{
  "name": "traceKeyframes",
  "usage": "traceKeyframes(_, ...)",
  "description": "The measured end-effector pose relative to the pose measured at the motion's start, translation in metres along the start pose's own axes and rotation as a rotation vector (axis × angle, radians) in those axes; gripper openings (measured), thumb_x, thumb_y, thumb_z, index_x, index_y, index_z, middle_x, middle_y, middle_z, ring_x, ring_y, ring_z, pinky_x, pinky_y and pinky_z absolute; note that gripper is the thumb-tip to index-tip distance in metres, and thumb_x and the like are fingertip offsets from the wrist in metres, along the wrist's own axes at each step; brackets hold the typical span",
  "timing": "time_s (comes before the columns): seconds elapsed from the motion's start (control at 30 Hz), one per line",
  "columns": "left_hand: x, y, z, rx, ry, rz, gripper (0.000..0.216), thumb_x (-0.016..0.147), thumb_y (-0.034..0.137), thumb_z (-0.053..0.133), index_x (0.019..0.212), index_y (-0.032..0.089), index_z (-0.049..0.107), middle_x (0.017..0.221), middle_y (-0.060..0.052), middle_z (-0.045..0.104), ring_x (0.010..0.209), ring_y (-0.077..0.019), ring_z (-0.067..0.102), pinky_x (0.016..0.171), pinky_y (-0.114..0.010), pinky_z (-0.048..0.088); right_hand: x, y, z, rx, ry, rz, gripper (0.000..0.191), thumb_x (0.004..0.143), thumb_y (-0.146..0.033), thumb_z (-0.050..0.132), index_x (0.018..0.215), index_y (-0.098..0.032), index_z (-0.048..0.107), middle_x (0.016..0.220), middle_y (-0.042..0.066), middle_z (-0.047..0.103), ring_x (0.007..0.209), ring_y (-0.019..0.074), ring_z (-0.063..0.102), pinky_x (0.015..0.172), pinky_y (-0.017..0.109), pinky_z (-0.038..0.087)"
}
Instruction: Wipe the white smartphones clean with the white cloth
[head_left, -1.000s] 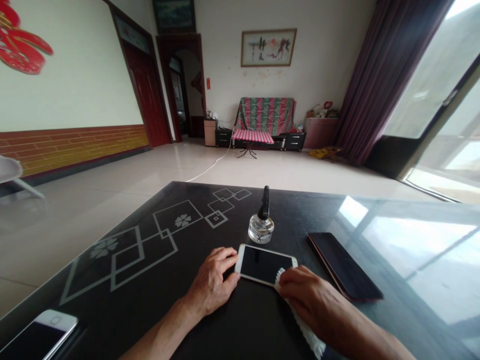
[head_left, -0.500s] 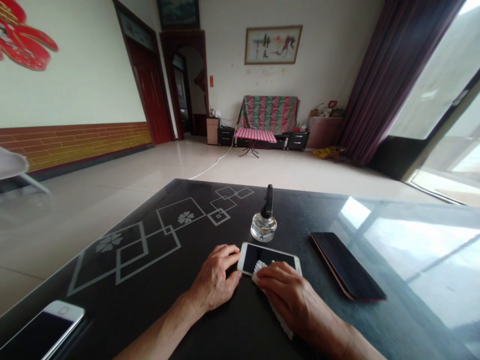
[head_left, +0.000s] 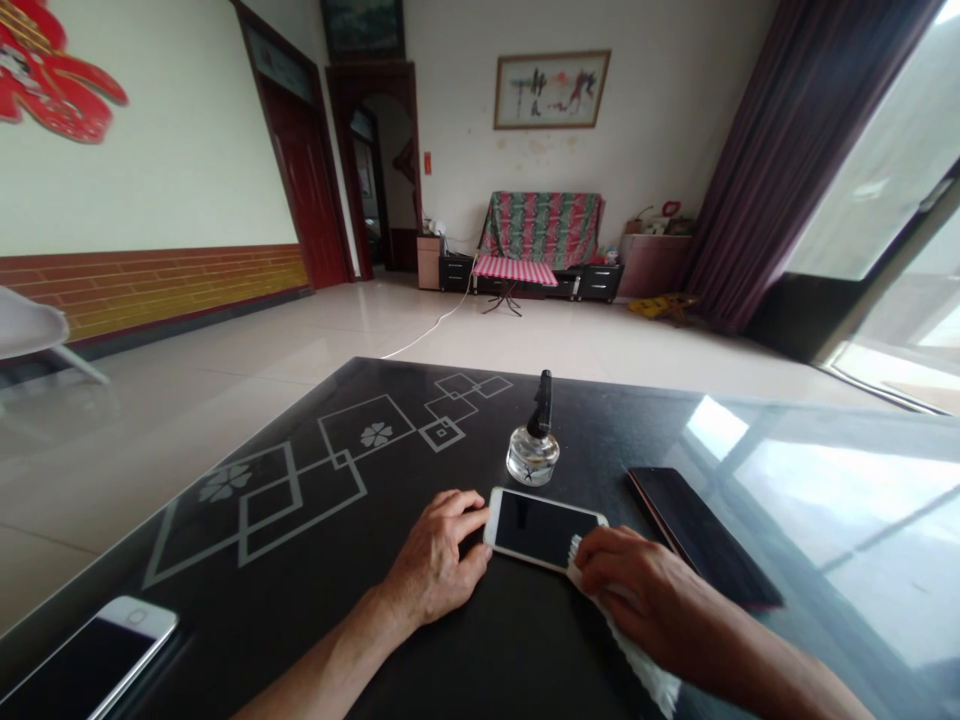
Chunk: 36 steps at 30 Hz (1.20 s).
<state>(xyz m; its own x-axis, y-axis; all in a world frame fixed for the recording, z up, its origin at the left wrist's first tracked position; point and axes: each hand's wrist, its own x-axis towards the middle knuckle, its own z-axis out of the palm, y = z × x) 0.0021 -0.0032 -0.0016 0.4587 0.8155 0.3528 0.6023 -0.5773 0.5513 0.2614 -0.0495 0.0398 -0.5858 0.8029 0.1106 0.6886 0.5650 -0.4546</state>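
Observation:
A white-framed smartphone [head_left: 544, 530] lies face up on the black table, its dark screen mostly showing. My left hand [head_left: 442, 555] grips its left end between thumb and fingers. Bunched in my right hand [head_left: 634, 580] is a white cloth [head_left: 637, 665], pressed on the phone's right end and trailing toward me. The right hand covers that corner of the phone. Just beyond the phone stands a clear glass spray bottle [head_left: 532, 460] with a black trigger top.
On the right lies a dark phone or case with a reddish edge [head_left: 705, 535]. Another white phone [head_left: 94, 655] rests at the near left. The glossy table [head_left: 420, 400] carries a pattern of squares; a cloth-covered stand [head_left: 541, 228] is across the room.
My right hand has slid the cloth rightward across the screen to the phone's right end, uncovering the middle. My left hand stays on the left end. The view has shifted slightly.

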Motion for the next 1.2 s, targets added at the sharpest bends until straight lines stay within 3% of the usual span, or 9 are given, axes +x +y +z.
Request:
traceKeyframes(0.17, 0.001, 0.0, 0.0, 0.001, -0.001, -0.008, 0.034, 0.075, 0.015, 0.058, 0.107, 0.023, 0.068, 0.116, -0.006, 0.061, 0.11, -0.0254, 0.051, 0.101, -0.042, 0.04, -0.002, 0.01, -0.007, 0.034, -0.014, -0.017, 0.023, 0.087, -0.01, 0.045, 0.08, -0.022, 0.063, 0.095, 0.001, 0.064, 0.087, 0.0123, 0.06, 0.079, 0.024, 0.047)
traceKeyframes(0.33, 0.001, -0.002, 0.002, 0.004, 0.009, 0.003, 0.035, 0.075, 0.015, 0.058, 0.106, 0.025, 0.069, 0.115, -0.005, 0.061, 0.109, -0.0247, 0.052, 0.098, -0.04, 0.043, 0.006, 0.004, 0.012, 0.021, 0.086, -0.036, 0.022, 0.092, -0.017, 0.043, 0.093, -0.024, 0.064, 0.1, 0.002, 0.065, 0.094, 0.0149, 0.059, 0.089, 0.028, 0.044)
traceKeyframes(0.57, 0.001, -0.003, 0.003, 0.022, 0.017, 0.002, 0.036, 0.074, 0.015, 0.06, 0.108, 0.024, 0.068, 0.116, -0.006, 0.061, 0.11, -0.0246, 0.052, 0.098, -0.039, 0.043, 0.021, -0.013, 0.031, -0.019, 0.179, -0.037, 0.023, 0.094, -0.017, 0.041, 0.1, -0.024, 0.063, 0.105, 0.003, 0.064, 0.096, 0.0166, 0.057, 0.087, 0.031, 0.045)
traceKeyframes(0.8, 0.0, -0.006, 0.005, 0.04, 0.021, 0.027, 0.035, 0.077, 0.017, 0.058, 0.11, 0.026, 0.067, 0.116, -0.006, 0.061, 0.11, -0.0251, 0.052, 0.097, -0.041, 0.045, 0.025, -0.026, 0.034, -0.02, 0.167, -0.141, 0.035, 0.089, -0.008, 0.043, 0.117, -0.024, 0.056, 0.123, 0.0, 0.06, 0.116, 0.0153, 0.049, 0.107, 0.033, 0.033)
traceKeyframes(1.03, 0.0, -0.01, 0.004, 0.069, 0.011, 0.047, 0.035, 0.078, 0.019, 0.057, 0.111, 0.026, 0.067, 0.117, -0.007, 0.061, 0.111, -0.0264, 0.053, 0.097, -0.043, 0.046, 0.02, -0.009, 0.028, -0.012, 0.244, -0.068, 0.032, 0.081, -0.004, 0.042, 0.1, -0.02, 0.062, 0.104, 0.005, 0.065, 0.098, 0.0177, 0.057, 0.091, 0.033, 0.044)
traceKeyframes(1.2, 0.0, -0.005, 0.002, 0.043, 0.005, 0.023, 0.035, 0.078, 0.018, 0.057, 0.111, 0.027, 0.067, 0.117, -0.006, 0.061, 0.11, -0.0262, 0.053, 0.096, -0.042, 0.046, 0.013, 0.001, 0.015, -0.077, 0.288, 0.08, 0.028, 0.077, -0.003, 0.041, 0.086, -0.02, 0.062, 0.089, 0.004, 0.064, 0.086, 0.0164, 0.058, 0.079, 0.03, 0.046)
